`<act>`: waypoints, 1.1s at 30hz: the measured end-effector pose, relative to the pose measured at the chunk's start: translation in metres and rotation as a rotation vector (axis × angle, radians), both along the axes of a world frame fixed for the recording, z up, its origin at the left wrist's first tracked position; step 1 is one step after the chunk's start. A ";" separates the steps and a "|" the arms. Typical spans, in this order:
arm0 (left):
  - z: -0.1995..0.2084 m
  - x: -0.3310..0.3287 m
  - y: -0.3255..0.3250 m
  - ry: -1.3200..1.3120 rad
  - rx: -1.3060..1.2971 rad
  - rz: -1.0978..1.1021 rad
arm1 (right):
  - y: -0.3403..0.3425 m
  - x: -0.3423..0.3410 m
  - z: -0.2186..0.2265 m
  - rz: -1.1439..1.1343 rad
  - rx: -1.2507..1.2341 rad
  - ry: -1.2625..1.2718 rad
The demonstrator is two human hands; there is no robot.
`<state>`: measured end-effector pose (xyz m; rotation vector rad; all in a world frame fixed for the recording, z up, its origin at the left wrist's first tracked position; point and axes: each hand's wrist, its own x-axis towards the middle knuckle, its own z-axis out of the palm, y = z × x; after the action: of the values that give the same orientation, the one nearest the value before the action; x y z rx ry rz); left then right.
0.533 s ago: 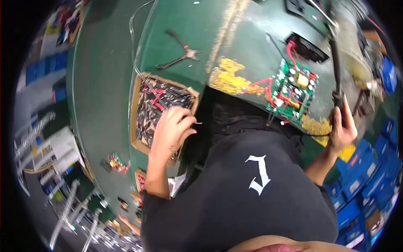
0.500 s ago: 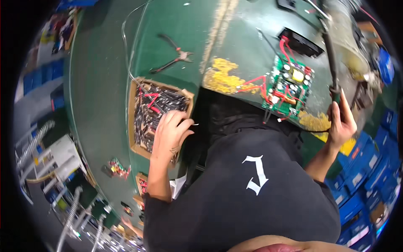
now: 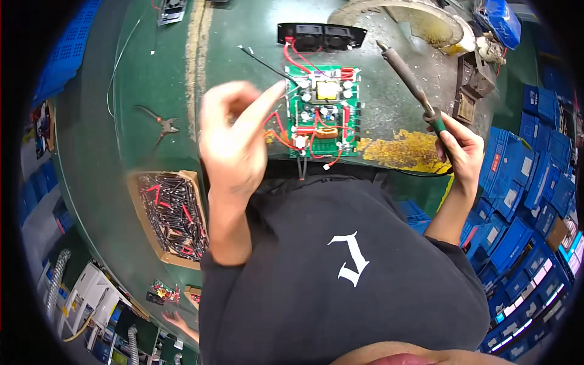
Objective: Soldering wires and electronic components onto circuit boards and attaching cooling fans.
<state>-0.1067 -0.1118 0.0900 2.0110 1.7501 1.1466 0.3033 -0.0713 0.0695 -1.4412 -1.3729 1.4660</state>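
Observation:
My right hand point(image 3: 462, 149) grips a soldering iron point(image 3: 413, 85) by its green handle, the hot end pointing up and left over the bench. My left hand point(image 3: 234, 143) is blurred and hovers at the left edge of a green circuit board point(image 3: 331, 109). Its fingers look pinched together; a thin pale bit by the fingertips is too small to name. The board carries a yellow transformer, capacitors and red wires. Red leads join it to a black panel with two fans point(image 3: 319, 38) behind it. A loose black wire point(image 3: 267, 64) reaches out from the board.
A cardboard box point(image 3: 198, 225) full of short black and red wire pieces stands at the left. Beyond it lie pliers point(image 3: 164, 126). A grey hose point(image 3: 420, 21) curves at the back right. Blue crates point(image 3: 517, 164) are stacked at right. Another person's hand point(image 3: 176, 319) shows at lower left.
My left hand has left the box of wire pieces and moved over to the board's left side. The soldering iron now slants left. The view has shifted right.

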 end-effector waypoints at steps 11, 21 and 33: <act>-0.043 0.068 0.083 0.204 0.073 -0.047 | 0.017 0.003 -0.016 0.092 0.068 -0.273; -0.064 0.080 0.094 0.282 0.061 -0.021 | 0.030 -0.018 -0.003 0.228 0.291 -0.558; -0.071 0.081 0.080 0.205 0.126 0.059 | 0.033 0.026 -0.007 0.103 -0.398 0.232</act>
<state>-0.0257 -0.0321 0.0194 2.2357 1.8882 1.1295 0.3293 -0.0379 0.0623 -1.3904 -1.0658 1.9900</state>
